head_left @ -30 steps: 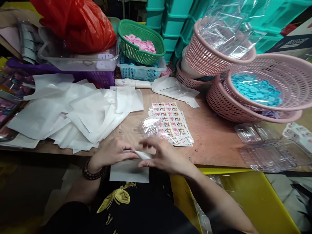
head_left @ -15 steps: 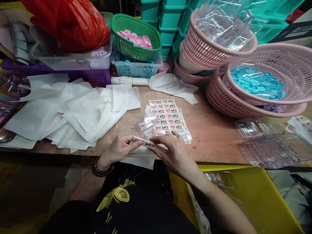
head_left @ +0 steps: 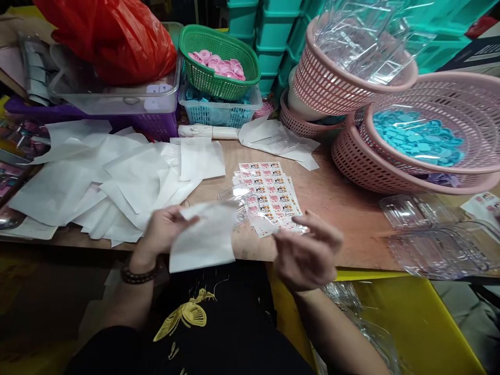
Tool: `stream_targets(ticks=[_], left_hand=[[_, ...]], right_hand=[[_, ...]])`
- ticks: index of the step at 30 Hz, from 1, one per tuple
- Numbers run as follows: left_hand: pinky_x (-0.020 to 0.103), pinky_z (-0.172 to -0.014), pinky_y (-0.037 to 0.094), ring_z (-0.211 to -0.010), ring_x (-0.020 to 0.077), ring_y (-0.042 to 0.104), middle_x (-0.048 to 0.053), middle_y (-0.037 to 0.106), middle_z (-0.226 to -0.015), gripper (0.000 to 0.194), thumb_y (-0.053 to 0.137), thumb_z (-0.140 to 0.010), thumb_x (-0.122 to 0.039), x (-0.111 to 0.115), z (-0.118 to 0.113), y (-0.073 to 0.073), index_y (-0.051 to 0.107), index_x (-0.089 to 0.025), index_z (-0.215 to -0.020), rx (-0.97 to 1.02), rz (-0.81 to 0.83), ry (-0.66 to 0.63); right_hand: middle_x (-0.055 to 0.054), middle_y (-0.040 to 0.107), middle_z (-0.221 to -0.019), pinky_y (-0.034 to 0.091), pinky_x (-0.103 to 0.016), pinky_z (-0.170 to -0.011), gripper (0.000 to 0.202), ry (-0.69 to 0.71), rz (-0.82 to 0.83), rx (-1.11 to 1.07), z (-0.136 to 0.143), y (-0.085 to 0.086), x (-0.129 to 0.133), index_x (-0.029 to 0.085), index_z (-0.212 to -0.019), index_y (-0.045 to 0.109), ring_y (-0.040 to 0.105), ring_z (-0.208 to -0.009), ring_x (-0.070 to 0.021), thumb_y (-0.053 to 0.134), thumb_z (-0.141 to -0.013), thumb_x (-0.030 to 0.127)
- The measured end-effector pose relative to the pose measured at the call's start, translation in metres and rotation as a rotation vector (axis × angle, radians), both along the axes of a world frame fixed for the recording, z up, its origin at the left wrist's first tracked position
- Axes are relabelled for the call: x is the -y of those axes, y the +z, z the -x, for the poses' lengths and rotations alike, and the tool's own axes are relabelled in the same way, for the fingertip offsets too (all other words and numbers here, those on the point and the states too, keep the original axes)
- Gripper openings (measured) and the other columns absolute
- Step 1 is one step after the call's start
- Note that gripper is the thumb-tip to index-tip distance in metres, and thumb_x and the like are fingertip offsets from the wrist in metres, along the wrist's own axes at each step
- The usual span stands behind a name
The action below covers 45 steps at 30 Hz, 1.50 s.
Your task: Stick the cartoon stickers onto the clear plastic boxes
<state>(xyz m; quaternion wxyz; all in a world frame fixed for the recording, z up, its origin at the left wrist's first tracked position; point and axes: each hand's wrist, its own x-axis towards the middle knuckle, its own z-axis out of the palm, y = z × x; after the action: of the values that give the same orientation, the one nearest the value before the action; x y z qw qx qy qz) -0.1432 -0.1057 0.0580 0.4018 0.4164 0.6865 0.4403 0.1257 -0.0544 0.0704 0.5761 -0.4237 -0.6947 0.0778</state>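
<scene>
Currently | left hand (head_left: 162,234): grip pinching white sheet (head_left: 205,239) | right hand (head_left: 307,255): blurred, grip unclear

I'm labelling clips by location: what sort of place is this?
Probably a workshop: printed white sticker sheets lie on a brown wooden worktable, with a round pink plastic basket of small blue pieces and stacked turquoise plastic bins.

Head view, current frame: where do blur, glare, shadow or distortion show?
Head view: the right hand is clearly blurred, the left hand and its white sheet softer too; head view: glare streaks the clear plastic packaging at upper right; head view: deep shadow under the table at lower left; head view: wide-angle stretch seems likely toward the edges.
</scene>
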Motion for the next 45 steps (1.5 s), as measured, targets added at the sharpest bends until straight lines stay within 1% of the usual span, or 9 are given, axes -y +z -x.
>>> stream_targets(ticks=[2,4,8,10,13,15,21,40,45], left_hand=[[0.030,-0.056,0.057,-0.062,0.0187,0.066,0.003,0.070,-0.067,0.047,0.083,-0.066,-0.058,-0.004,0.034,0.009,0.069,-0.013,-0.077,-0.196,-0.069,0.278],[0.041,-0.078,0.061,-0.084,0.0267,0.071,0.008,0.074,-0.091,0.048,0.080,-0.072,-0.054,-0.007,0.056,0.019,0.070,-0.012,-0.094,-0.455,-0.063,0.383],[0.055,-0.118,0.034,-0.141,0.0396,0.041,0.023,0.044,-0.151,0.080,0.080,-0.075,-0.036,-0.011,0.034,0.027,0.046,-0.009,-0.142,-0.913,-0.372,0.501],[0.048,-0.110,0.046,-0.135,0.0322,0.049,0.020,0.046,-0.148,0.071,0.070,-0.086,-0.034,-0.011,-0.002,0.018,0.040,-0.015,-0.147,-0.858,-0.535,0.380],[0.043,-0.098,0.056,-0.118,0.0278,0.062,0.019,0.050,-0.145,0.083,0.070,-0.086,-0.042,-0.015,-0.058,-0.009,0.026,-0.019,-0.153,-0.610,-0.344,-0.052],[0.049,-0.103,0.051,-0.128,0.0333,0.056,0.024,0.043,-0.151,0.097,0.074,-0.081,-0.042,-0.021,-0.083,-0.029,0.018,-0.016,-0.155,-0.568,-0.264,-0.098],[0.050,-0.114,0.042,-0.147,0.0330,0.037,0.021,0.032,-0.160,0.105,0.074,-0.083,-0.037,-0.036,-0.091,-0.057,0.003,-0.022,-0.158,-0.422,-0.199,-0.119],[0.044,-0.112,0.044,-0.139,0.0289,0.048,0.019,0.040,-0.158,0.095,0.072,-0.085,-0.036,-0.040,-0.081,-0.064,0.014,-0.022,-0.158,-0.351,-0.295,-0.198],[0.044,-0.117,0.040,-0.147,0.0275,0.039,0.014,0.037,-0.159,0.070,0.068,-0.089,-0.034,-0.040,-0.080,-0.062,0.035,-0.026,-0.150,-0.457,-0.303,-0.239]], right_hand=[[-0.006,0.065,-0.089,0.056,-0.045,-0.081,0.016,0.096,0.270,-0.153,-0.002,0.006,-0.019,0.027,-0.088,0.065,0.066,-0.084,-0.0224,0.062,-0.091,0.042],[-0.004,0.065,-0.083,0.055,-0.037,-0.071,0.023,0.275,0.558,-0.244,-0.003,0.012,-0.045,0.024,-0.086,0.062,0.063,-0.074,-0.0184,0.067,-0.087,0.047],[0.001,0.061,-0.072,0.049,-0.029,-0.059,0.034,0.515,0.912,-0.201,0.003,0.016,-0.095,0.021,-0.075,0.059,0.054,-0.063,-0.0123,0.079,-0.073,0.048],[0.002,0.059,-0.067,0.043,-0.026,-0.055,0.029,0.593,1.043,-0.106,0.010,0.017,-0.112,0.020,-0.072,0.059,0.051,-0.058,-0.0105,0.079,-0.073,0.042],[0.003,0.055,-0.058,0.034,-0.024,-0.048,0.019,0.663,1.215,0.092,0.024,0.022,-0.129,0.019,-0.067,0.059,0.045,-0.051,-0.0089,0.072,-0.077,0.027],[0.003,0.054,-0.056,0.030,-0.025,-0.046,0.017,0.669,1.286,0.226,0.033,0.025,-0.137,0.019,-0.064,0.059,0.041,-0.047,-0.0082,0.068,-0.079,0.020],[0.002,0.057,-0.058,0.027,-0.024,-0.047,0.014,0.631,1.368,0.513,0.051,0.031,-0.152,0.017,-0.064,0.062,0.039,-0.048,-0.0070,0.066,-0.077,0.014],[-0.001,0.067,-0.065,0.036,-0.025,-0.057,0.012,0.582,1.280,0.830,0.066,0.039,-0.159,0.014,-0.069,0.069,0.050,-0.058,-0.0100,0.064,-0.079,0.015],[-0.001,0.068,-0.067,0.037,-0.023,-0.055,0.011,0.545,1.265,0.919,0.070,0.041,-0.159,0.014,-0.073,0.071,0.051,-0.057,-0.0092,0.064,-0.082,0.014]])
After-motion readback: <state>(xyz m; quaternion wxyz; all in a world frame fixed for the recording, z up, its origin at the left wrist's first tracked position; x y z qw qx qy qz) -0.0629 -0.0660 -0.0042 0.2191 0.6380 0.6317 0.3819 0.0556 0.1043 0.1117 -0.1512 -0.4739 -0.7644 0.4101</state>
